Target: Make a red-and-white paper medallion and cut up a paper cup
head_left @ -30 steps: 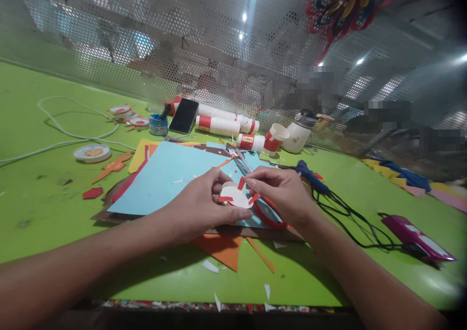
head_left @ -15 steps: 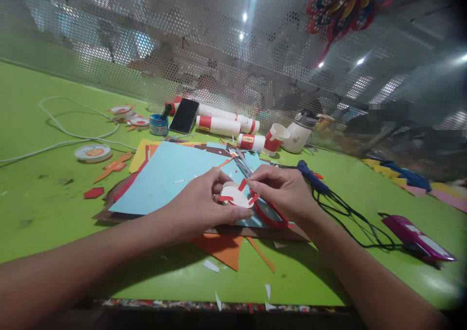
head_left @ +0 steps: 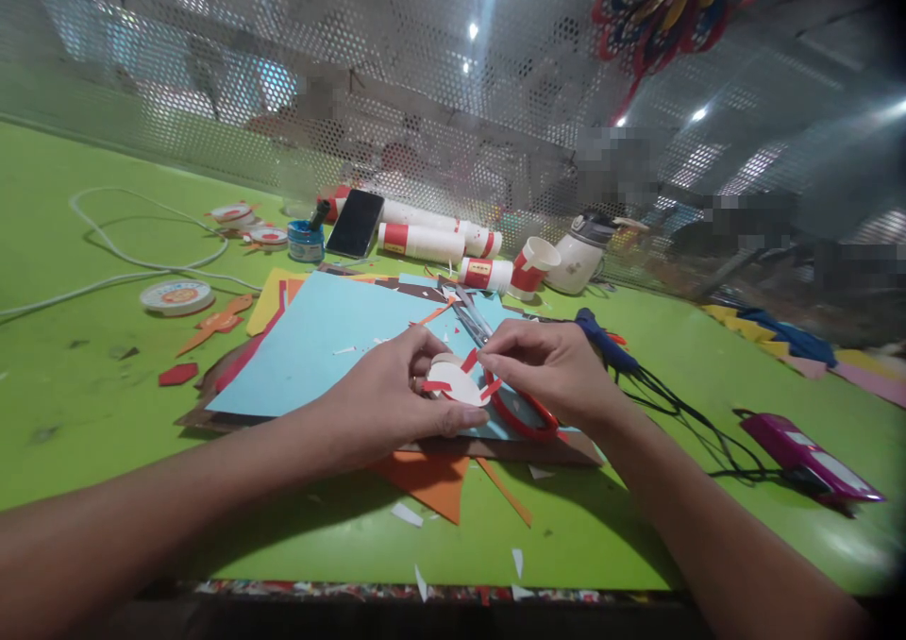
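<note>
My left hand [head_left: 396,385] is closed around a small white paper disc [head_left: 457,382], thumb at its near edge and fingers behind it. Red paper strips [head_left: 490,391] lie across the disc's rim. At the right side of the disc, my right hand [head_left: 545,362] has thumb and forefinger pinched together beside the upper red strip. What sits in that pinch is too small to make out. Under the right hand, red-handled scissors [head_left: 528,418] rest on a light blue sheet [head_left: 283,357], blades pointing away.
White-and-red paper cups [head_left: 423,243], a phone [head_left: 356,223], a blue jar [head_left: 306,241] and a white kettle [head_left: 581,255] stand or lie farther back. A blue glue gun [head_left: 605,340] and a purple device [head_left: 807,456] with dark cords are rightward. Orange scraps [head_left: 428,484] lie in front.
Both hands keep nearly the same pose around the disc. The whole view has shifted very slightly; nothing has been picked up or let go.
</note>
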{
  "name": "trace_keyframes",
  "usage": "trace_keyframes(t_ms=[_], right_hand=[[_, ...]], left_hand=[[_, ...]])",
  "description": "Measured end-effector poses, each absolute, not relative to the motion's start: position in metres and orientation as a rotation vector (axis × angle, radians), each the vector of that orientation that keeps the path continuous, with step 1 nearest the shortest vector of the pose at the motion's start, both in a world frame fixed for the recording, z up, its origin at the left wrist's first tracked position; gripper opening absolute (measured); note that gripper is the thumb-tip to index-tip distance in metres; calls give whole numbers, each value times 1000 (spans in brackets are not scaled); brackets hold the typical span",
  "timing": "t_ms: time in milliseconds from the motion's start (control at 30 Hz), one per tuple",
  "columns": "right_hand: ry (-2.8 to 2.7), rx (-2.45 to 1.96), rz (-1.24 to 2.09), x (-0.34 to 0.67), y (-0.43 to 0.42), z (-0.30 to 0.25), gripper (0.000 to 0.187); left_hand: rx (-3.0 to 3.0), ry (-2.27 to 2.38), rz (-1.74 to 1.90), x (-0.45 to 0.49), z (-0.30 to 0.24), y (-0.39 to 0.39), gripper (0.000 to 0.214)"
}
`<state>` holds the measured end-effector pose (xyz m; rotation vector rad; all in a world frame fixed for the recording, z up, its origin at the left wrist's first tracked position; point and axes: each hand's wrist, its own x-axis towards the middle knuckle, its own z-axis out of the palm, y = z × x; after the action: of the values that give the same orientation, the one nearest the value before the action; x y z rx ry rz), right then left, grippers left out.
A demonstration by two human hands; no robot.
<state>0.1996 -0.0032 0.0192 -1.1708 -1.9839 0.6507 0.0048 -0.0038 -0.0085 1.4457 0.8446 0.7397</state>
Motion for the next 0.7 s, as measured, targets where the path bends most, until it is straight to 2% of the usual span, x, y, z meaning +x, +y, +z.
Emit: trace_keyframes(t_ms=[267,533,700], right_hand=[[-1985,-1239,769,205,-5,26,9],[-1969,-1368,887,204,-4,28,23],[-1992,-1364,888,201,-2,23,14]], left_hand=[[1460,826,728,4,-7,-5,49],[1493,812,704,4,-10,-4,54],[1546,824,683,3,-12,-3,53]])
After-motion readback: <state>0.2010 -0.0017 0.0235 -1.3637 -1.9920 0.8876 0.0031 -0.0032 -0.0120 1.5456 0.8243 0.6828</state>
